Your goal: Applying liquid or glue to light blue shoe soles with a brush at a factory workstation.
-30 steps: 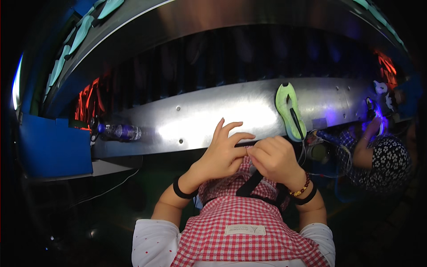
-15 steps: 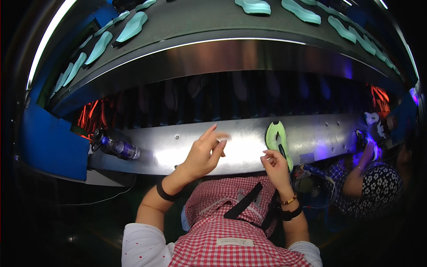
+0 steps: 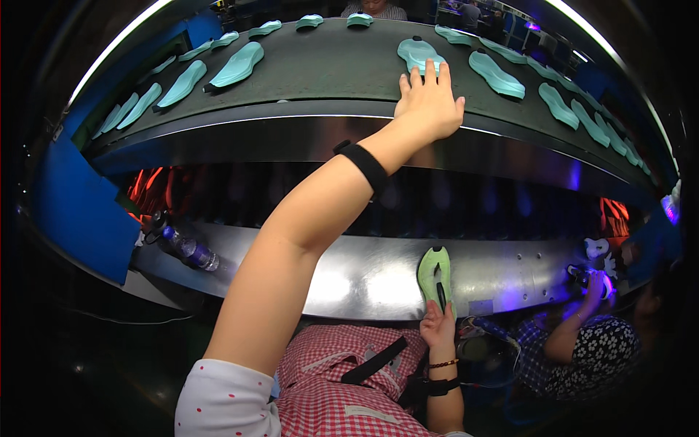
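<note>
the left hand [image 3: 429, 102] lies flat, fingers spread, on the dark conveyor belt [image 3: 320, 73], fingertips touching a teal insole [image 3: 418, 52]. the right hand [image 3: 437, 326] grips the heel of a green insole [image 3: 435, 277] (lying on the steel bench [image 3: 349, 280]).

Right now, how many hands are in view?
3: the left hand at a teal foam sole on the upper belt, the right hand at the lime-green sole, a co-worker's hand lower right. Others may be hidden.
</note>
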### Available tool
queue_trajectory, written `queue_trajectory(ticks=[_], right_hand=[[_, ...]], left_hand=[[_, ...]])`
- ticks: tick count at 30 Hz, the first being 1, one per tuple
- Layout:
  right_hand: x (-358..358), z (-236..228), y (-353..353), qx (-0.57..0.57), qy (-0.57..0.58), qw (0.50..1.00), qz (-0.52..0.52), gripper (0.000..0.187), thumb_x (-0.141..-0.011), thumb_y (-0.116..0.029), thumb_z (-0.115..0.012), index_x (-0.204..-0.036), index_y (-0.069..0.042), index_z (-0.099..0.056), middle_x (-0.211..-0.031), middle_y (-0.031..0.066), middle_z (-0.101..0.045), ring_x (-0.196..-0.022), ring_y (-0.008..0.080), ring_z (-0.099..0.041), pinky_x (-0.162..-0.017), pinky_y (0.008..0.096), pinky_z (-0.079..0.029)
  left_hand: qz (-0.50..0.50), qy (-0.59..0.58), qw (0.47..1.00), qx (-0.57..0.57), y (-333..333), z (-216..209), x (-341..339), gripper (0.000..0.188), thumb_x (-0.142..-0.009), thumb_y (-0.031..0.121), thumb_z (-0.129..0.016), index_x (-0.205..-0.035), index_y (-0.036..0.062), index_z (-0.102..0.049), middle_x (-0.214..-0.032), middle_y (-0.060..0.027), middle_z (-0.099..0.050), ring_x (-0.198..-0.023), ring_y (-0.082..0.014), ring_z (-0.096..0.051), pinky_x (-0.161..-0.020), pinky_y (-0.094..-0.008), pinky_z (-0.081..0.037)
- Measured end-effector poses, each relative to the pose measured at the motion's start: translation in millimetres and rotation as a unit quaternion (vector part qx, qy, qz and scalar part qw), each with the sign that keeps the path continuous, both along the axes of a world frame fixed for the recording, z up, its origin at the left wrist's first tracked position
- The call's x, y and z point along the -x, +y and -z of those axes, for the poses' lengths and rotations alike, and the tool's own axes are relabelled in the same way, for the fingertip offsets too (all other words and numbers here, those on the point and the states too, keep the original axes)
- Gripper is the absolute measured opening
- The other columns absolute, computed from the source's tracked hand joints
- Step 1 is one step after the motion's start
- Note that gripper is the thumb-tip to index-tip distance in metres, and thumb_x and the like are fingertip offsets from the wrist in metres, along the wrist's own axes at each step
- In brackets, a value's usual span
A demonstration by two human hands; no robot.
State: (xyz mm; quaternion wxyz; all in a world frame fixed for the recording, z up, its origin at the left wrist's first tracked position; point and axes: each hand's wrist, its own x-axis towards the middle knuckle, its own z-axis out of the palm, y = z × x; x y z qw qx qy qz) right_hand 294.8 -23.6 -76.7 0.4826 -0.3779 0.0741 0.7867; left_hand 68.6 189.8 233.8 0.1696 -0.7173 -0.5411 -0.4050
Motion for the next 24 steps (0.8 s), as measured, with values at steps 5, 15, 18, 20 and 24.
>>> queue_trajectory(ticks=[5, 15, 18, 20, 24], right_hand=[[-3.8, 6.1, 10.2, 0.024, 0.040, 0.994, 0.098, 0.064, -0.082, -0.059, -0.044, -0.106, 0.000, -0.048, -0.087, 0.0072, -0.061, -0.053, 0.0102, -0.047, -0.041, 0.0185, -0.034], [32.4, 23.4, -14.4, 0.051, 0.107, 0.983, 0.137, 0.061, -0.090, -0.052, -0.024, -0.112, -0.001, -0.048, -0.094, 0.0105, -0.061, -0.056, 0.0120, -0.047, -0.045, 0.0218, -0.036], [38.4, 9.0, -20.3, 0.049, 0.031, 0.988, 0.140, 0.057, -0.090, -0.049, -0.025, -0.118, -0.003, -0.043, -0.100, 0.0126, -0.059, -0.057, 0.0121, -0.047, -0.047, 0.0222, -0.036], [44.0, 3.8, -27.2, 0.053, -0.017, 0.989, 0.137, 0.055, -0.090, -0.047, -0.026, -0.122, -0.004, -0.041, -0.102, 0.0135, -0.057, -0.058, 0.0122, -0.047, -0.048, 0.0223, -0.036], [48.7, 3.3, -41.2, 0.034, -0.057, 0.986, 0.153, 0.045, -0.088, -0.041, -0.031, -0.107, -0.003, -0.045, -0.093, 0.0138, -0.061, -0.063, 0.0138, -0.053, -0.048, 0.0221, -0.040]], left_hand=[[-0.062, 0.058, 0.985, 0.149, 13.8, -11.6, -6.6, 0.077, -0.081, 0.047, -0.045, -0.140, 0.0093, -0.013, -0.145, -0.0179, -0.008, -0.134, -0.0353, -0.006, -0.105, -0.0551, -0.004], [-0.153, 0.062, 0.972, 0.166, -1.3, -21.5, 16.0, 0.071, -0.078, 0.047, -0.050, -0.133, 0.0073, -0.030, -0.133, -0.0128, -0.036, -0.127, -0.0299, -0.026, -0.102, -0.0512, -0.015], [-0.217, 0.128, 0.963, 0.094, -19.2, -25.2, 27.8, 0.050, -0.074, 0.039, -0.058, -0.112, 0.0058, -0.053, -0.110, -0.0089, -0.053, -0.109, -0.0242, -0.041, -0.092, -0.0456, -0.027], [-0.167, 0.230, 0.957, 0.055, -46.5, -32.5, 44.7, 0.028, -0.072, 0.031, -0.063, -0.087, 0.0072, -0.062, -0.096, -0.0061, -0.057, -0.097, -0.0223, -0.044, -0.085, -0.0410, -0.031], [-0.001, 0.005, 0.993, -0.120, -105.8, -22.4, 84.2, 0.018, -0.069, 0.026, -0.067, -0.073, 0.0090, -0.060, -0.090, -0.0060, -0.056, -0.092, -0.0255, -0.044, -0.083, -0.0378, -0.032]])
